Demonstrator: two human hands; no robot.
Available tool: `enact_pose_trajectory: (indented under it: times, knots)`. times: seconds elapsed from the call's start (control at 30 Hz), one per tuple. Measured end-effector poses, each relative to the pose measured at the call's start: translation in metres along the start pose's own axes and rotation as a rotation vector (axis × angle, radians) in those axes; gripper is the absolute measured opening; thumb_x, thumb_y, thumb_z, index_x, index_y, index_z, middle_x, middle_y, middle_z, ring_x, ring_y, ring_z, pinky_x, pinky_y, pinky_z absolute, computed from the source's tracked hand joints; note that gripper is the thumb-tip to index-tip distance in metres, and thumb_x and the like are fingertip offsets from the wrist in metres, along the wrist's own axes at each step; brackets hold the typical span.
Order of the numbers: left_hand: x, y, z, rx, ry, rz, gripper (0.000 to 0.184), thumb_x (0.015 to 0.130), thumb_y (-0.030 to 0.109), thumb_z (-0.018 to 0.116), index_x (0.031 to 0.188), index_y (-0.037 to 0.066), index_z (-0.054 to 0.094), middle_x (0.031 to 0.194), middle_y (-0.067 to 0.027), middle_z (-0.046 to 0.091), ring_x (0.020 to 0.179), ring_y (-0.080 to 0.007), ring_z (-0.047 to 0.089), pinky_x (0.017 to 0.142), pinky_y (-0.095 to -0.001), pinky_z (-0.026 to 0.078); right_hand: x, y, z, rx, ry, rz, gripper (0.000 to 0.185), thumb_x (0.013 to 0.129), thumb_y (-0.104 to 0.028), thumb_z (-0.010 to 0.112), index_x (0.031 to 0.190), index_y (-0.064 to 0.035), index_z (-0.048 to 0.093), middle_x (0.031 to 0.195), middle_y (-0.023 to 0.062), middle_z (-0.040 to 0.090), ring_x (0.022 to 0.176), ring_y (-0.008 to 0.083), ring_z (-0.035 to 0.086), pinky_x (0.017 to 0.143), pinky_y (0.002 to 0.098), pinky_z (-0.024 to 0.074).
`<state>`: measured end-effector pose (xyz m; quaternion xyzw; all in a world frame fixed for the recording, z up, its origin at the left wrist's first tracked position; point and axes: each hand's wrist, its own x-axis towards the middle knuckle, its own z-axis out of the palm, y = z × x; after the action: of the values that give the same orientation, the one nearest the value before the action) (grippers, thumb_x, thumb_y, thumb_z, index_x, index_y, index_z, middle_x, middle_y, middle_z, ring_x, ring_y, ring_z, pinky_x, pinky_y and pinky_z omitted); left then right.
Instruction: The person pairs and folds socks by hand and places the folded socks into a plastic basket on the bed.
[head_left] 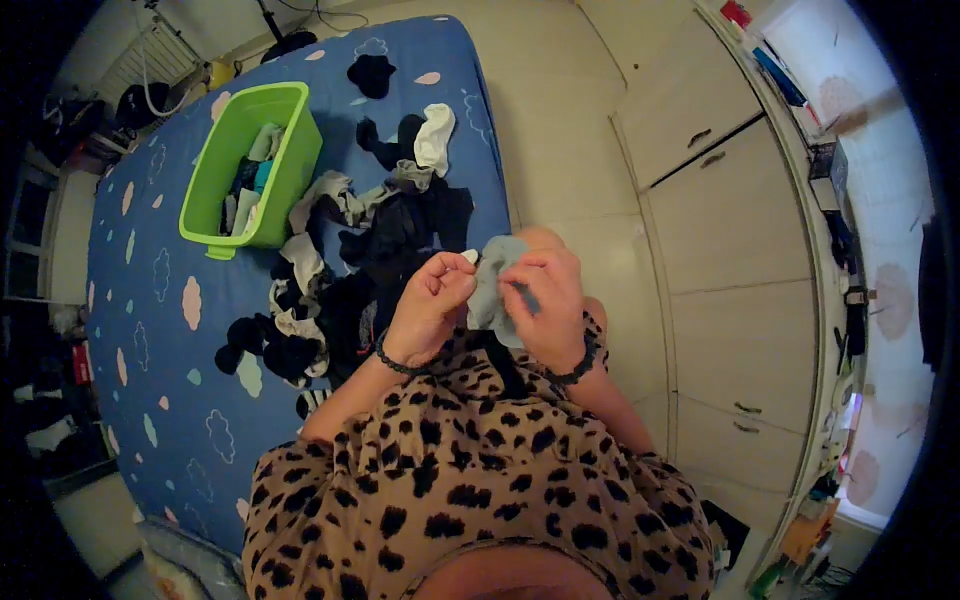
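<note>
Both hands are over my lap at the bed's edge. A grey-blue sock (pixel 490 290) hangs between them. My right hand (pixel 548 300) is closed on it with bent fingers. My left hand (pixel 432 305) is pinched at the sock's left side, where a small white piece (pixel 469 257) shows at the fingertips. To the left, a loose heap of black, grey and white socks (pixel 385 235) lies on the blue bed. A white sock (pixel 434 140) is at the top of the heap.
A green bin (pixel 300 120) holding folded items stands on the bed (pixel 165 400), beyond the heap. A single black sock (pixel 371 76) lies near the far edge. Pale cabinets (pixel 730 220) line the right side, across a strip of floor (pixel 565 130).
</note>
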<state>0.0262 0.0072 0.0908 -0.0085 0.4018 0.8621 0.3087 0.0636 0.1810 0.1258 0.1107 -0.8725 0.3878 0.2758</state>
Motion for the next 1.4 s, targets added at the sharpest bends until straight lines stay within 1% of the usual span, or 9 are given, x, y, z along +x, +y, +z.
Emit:
enact_pose_trajectory:
  times: [0.33,0.43,0.5,0.7,0.9,1.03,1.1,1.2,1.4]
  knots:
    - [-0.007,-0.001,0.016,0.515,0.134,0.211,0.019,0.086,-0.001,0.065,0.103,0.000,0.058,0.087,-0.0016,0.064,0.079,-0.0046,0.059,0.068,-0.0183,0.047,0.004,-0.008,-0.005,-0.226,-0.183,-0.149,0.010,0.078,-0.012,0.066,0.086,-0.0070,0.062,0.084,0.0066,0.059,0.084,0.0270,0.056,0.080,0.0391,0.0407]
    - [-0.005,-0.004,0.009,0.397,0.100,0.194,0.018,0.086,-0.001,0.064,0.103,-0.001,0.057,0.086,-0.0017,0.064,0.077,-0.0046,0.059,0.067,-0.0181,0.046,-0.001,0.001,0.000,0.043,-0.090,0.044,0.015,0.073,0.001,0.067,0.084,-0.0047,0.060,0.083,0.0067,0.058,0.077,0.0262,0.056,0.073,0.0357,0.0419]
    - [-0.004,-0.004,0.008,0.272,0.094,0.132,0.018,0.087,0.002,0.064,0.103,0.002,0.057,0.083,0.0013,0.063,0.071,-0.0032,0.054,0.062,-0.0169,0.042,-0.008,0.007,-0.001,0.438,0.071,0.625,0.014,0.074,0.004,0.065,0.084,-0.0035,0.058,0.082,0.0087,0.058,0.077,0.0274,0.056,0.071,0.0336,0.0442]
    - [-0.004,-0.007,0.009,0.341,0.113,0.163,0.018,0.087,0.002,0.064,0.104,0.002,0.057,0.086,0.0003,0.063,0.074,-0.0039,0.057,0.066,-0.0177,0.045,0.001,-0.004,-0.005,0.017,-0.098,0.020,0.015,0.074,0.001,0.068,0.085,-0.0021,0.059,0.084,0.0100,0.059,0.080,0.0280,0.057,0.070,0.0324,0.0462]
    - [-0.005,-0.008,0.014,0.382,0.091,0.224,0.018,0.086,0.000,0.065,0.102,0.000,0.058,0.088,-0.0017,0.064,0.081,-0.0045,0.059,0.070,-0.0173,0.047,0.001,-0.002,-0.006,-0.086,-0.202,-0.097,0.011,0.078,-0.008,0.060,0.088,-0.0032,0.059,0.088,0.0110,0.058,0.084,0.0316,0.054,0.076,0.0427,0.0432]
    - [-0.005,-0.007,0.012,0.425,0.101,0.204,0.018,0.086,-0.001,0.065,0.102,0.000,0.057,0.086,-0.0014,0.064,0.079,-0.0046,0.060,0.069,-0.0172,0.047,-0.002,0.003,-0.003,-0.108,-0.257,-0.120,0.009,0.083,-0.009,0.056,0.089,-0.0022,0.057,0.089,0.0127,0.058,0.084,0.0329,0.053,0.075,0.0436,0.0432]
    - [-0.004,-0.006,0.011,0.347,0.108,0.152,0.014,0.087,0.002,0.063,0.100,0.004,0.056,0.082,0.0024,0.062,0.070,-0.0029,0.054,0.062,-0.0177,0.043,-0.012,0.008,0.004,0.162,-0.174,0.259,0.007,0.086,0.004,0.053,0.089,-0.0007,0.048,0.087,0.0112,0.052,0.083,0.0225,0.053,0.079,0.0286,0.0428]
    - [-0.003,-0.006,0.010,0.229,0.135,0.126,0.014,0.087,0.003,0.063,0.099,0.005,0.055,0.078,0.0038,0.060,0.067,-0.0028,0.053,0.061,-0.0172,0.042,-0.022,0.033,0.001,0.324,0.016,0.399,0.004,0.090,0.003,0.047,0.091,-0.0012,0.046,0.088,0.0099,0.051,0.084,0.0175,0.051,0.080,0.0256,0.0414]
    - [-0.001,-0.006,0.015,0.231,0.136,0.139,0.013,0.088,0.003,0.063,0.098,0.005,0.056,0.078,0.0033,0.060,0.067,-0.0033,0.052,0.062,-0.0176,0.043,-0.012,0.011,-0.014,0.185,-0.090,0.298,0.006,0.088,0.001,0.053,0.093,-0.0002,0.051,0.084,0.0080,0.055,0.076,0.0162,0.055,0.070,0.0260,0.0449]
